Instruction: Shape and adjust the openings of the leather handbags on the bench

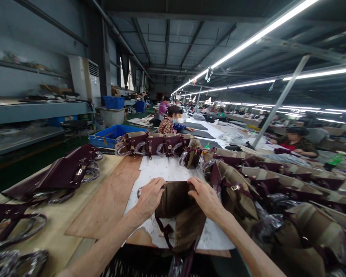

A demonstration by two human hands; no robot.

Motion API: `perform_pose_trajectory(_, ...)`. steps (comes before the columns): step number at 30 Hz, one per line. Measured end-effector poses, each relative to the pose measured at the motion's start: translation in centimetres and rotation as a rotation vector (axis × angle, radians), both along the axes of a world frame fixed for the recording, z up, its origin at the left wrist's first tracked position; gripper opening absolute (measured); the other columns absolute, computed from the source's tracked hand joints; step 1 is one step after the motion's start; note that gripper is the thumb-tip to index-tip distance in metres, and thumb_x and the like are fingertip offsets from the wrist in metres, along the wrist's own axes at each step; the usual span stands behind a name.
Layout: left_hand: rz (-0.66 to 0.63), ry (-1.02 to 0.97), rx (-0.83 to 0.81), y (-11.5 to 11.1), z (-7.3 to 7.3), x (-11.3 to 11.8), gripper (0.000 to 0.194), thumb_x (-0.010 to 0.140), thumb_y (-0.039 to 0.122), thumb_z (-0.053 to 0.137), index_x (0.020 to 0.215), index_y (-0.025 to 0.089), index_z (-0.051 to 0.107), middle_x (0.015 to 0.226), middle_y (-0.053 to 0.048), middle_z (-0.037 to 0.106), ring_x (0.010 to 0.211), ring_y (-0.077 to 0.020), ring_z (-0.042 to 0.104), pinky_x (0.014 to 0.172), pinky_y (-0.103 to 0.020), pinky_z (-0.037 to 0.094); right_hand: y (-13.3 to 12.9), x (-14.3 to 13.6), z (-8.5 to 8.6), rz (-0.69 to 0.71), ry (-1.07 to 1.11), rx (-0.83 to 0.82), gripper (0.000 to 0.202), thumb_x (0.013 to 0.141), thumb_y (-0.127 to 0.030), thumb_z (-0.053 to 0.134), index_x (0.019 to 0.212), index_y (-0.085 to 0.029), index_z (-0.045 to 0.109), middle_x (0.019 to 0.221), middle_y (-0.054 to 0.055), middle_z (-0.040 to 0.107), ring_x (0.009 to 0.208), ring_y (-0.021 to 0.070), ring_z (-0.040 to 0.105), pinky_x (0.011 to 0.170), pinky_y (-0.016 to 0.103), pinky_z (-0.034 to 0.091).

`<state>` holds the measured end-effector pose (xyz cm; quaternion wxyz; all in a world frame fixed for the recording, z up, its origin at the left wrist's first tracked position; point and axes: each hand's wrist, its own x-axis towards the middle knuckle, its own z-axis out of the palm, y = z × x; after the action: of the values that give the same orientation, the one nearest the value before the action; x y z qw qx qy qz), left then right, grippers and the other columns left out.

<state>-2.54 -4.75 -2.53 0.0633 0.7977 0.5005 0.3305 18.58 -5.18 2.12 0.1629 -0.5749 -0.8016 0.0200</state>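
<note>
Head view: the left hand (150,194) and the right hand (206,196) pinch opposite ends of the upper edge of a brown-lined handbag (190,227), situated between them; maroon handbags (159,145) stand in a row beyond both.

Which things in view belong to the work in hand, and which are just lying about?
In the work:
open bag, rim held by left hand and right hand
white paper beneath
similar bags around, probably

Lying about, apparently:
blue crate
green bottle at far right
</note>
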Motion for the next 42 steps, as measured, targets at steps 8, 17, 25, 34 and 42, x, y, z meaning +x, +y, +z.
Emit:
perform_pose_trajectory(8,0.012,-0.075,0.016,0.4,-0.3,0.4,0.028,0.074,0.003,0.038,0.088,0.021,0.054,0.093,-0.001,0.058,0.091,-0.0153,0.051,0.080,-0.026,0.039,0.9,-2.1,0.3,0.099,0.095,-0.011,0.022,0.076,-0.015,0.050,0.096,-0.023,0.055,0.102,0.001,0.061,0.095,0.0163,0.053,0.082,0.027,0.033)
perform_pose_trajectory(17,0.058,-0.054,0.072,0.2,-1.5,1.6,0.019,0.080,0.007,0.041,0.083,0.020,0.054,0.096,-0.002,0.058,0.093,-0.0167,0.051,0.078,-0.029,0.042,1.2,-3.2,-0.7,0.107,0.123,0.000,0.021,0.074,-0.012,0.050,0.091,-0.022,0.055,0.095,0.001,0.062,0.093,0.0169,0.053,0.083,0.028,0.032)
perform_pose_trajectory(25,0.018,-0.108,0.083,0.1,-2.0,1.5,0.025,0.077,0.003,0.037,0.085,0.020,0.053,0.105,-0.005,0.055,0.100,-0.0168,0.048,0.084,-0.031,0.042,1.6,-2.9,-0.9,0.193,0.191,-0.016,0.027,0.073,-0.011,0.049,0.093,-0.025,0.059,0.106,-0.001,0.061,0.101,0.0162,0.051,0.089,0.031,0.031)
perform_pose_trajectory(34,0.006,-0.256,0.047,0.1,-1.7,1.4,0.019,0.074,0.006,0.039,0.081,0.020,0.049,0.086,-0.001,0.055,0.087,-0.0155,0.050,0.078,-0.028,0.040,2.1,-3.5,-1.2,0.148,0.127,0.005,0.019,0.075,-0.012,0.050,0.085,-0.024,0.062,0.094,-0.002,0.065,0.094,0.0159,0.054,0.085,0.029,0.032)
perform_pose_trajectory(42,0.080,-0.261,-0.067,0.4,-1.9,0.9,0.027,0.073,0.010,0.045,0.097,0.022,0.044,0.093,-0.001,0.058,0.088,-0.0171,0.055,0.078,-0.030,0.041,2.4,-4.3,-0.7,0.114,0.035,0.020,0.016,0.077,-0.016,0.050,0.082,-0.023,0.062,0.086,0.000,0.065,0.085,0.0168,0.055,0.077,0.027,0.034)
